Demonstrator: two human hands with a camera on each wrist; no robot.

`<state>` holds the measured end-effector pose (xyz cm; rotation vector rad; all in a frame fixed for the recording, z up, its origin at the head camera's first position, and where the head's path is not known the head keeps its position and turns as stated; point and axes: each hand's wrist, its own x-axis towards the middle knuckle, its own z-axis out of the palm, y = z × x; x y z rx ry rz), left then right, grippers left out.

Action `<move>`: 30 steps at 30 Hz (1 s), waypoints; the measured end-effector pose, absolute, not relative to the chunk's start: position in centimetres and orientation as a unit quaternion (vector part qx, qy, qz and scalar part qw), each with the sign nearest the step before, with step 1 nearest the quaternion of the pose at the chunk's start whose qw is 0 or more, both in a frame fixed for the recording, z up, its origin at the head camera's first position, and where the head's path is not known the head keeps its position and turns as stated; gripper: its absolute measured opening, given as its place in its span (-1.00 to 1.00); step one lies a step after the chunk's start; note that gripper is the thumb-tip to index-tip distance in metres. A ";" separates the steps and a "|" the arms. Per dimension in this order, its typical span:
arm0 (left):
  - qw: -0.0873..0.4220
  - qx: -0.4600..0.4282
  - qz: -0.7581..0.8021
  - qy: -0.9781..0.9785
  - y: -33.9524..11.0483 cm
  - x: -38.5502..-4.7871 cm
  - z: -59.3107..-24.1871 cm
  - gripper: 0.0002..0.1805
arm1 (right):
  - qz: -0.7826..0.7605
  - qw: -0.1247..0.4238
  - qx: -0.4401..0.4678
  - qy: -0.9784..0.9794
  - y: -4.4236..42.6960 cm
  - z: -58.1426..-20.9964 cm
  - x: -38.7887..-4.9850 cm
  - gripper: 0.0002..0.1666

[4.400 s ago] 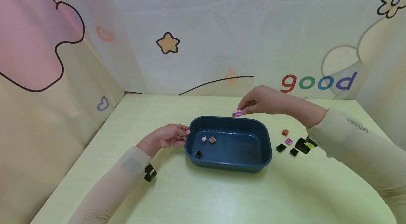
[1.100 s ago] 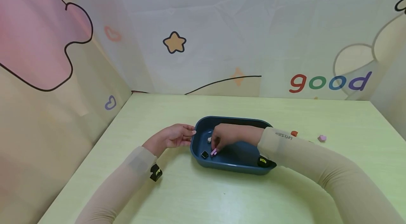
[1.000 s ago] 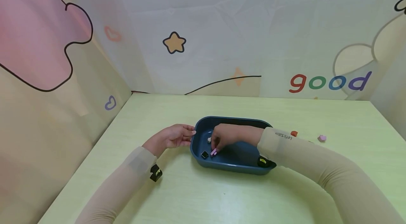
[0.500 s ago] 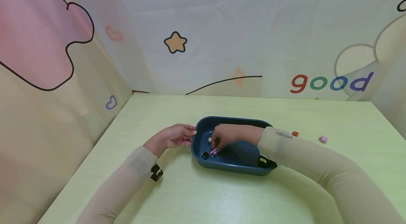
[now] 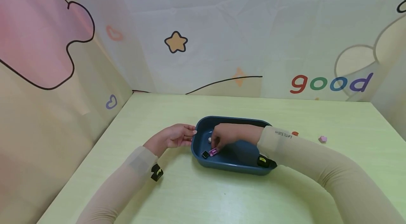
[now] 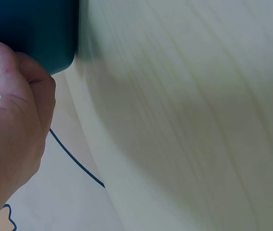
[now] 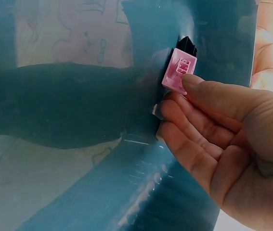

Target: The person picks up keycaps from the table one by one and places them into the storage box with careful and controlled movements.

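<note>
A dark blue rectangular tray (image 5: 234, 168) stands on the table. My left hand (image 5: 172, 136) grips its left end, thumb at the rim and fingers against the outer wall; the left wrist view shows the same hold on the tray's corner (image 6: 54, 43). Inside the tray my right hand (image 5: 223, 136) pinches a pink keycap (image 7: 179, 70), hollow side showing, low over the floor. Touching or very near it is a black keycap (image 5: 205, 154). A small white piece (image 5: 209, 140) lies behind, partly hidden by my right hand.
Right of the tray, an orange piece (image 5: 295, 134) shows just behind my right sleeve (image 5: 304, 153). A pale pink piece (image 5: 323, 139) lies farther right. The sleeve hides the table beneath it. A printed cloth (image 5: 215, 48) hangs behind the table.
My right hand has carried the pink keycap from above the tray's far rim down beside the black keycap. In the last second the pink keycap has turned flatter. My left hand keeps its hold.
</note>
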<state>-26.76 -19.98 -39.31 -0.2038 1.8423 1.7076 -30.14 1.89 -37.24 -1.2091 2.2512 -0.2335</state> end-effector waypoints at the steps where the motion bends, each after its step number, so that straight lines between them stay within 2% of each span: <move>1: 0.306 -0.076 0.645 0.696 -20.0 -26.8 -39.3 -0.60 | -0.087 0.282 -0.451 0.842 1.9 -37.1 -30.1 -0.81; 10: 0.305 -0.073 0.645 0.697 -20.0 -26.8 -39.4 -0.67 | -0.094 0.249 -0.439 0.858 2.8 -35.1 -30.3 -0.80; 18: 0.308 -0.068 0.646 0.695 -19.9 -26.7 -39.3 -0.61 | -0.098 0.212 -0.460 0.857 4.1 -33.0 -30.3 -0.78; 30: 0.310 -0.072 0.647 0.693 -19.8 -26.9 -39.3 -0.61 | -0.106 0.180 -0.441 0.873 6.7 -30.6 -30.0 -0.77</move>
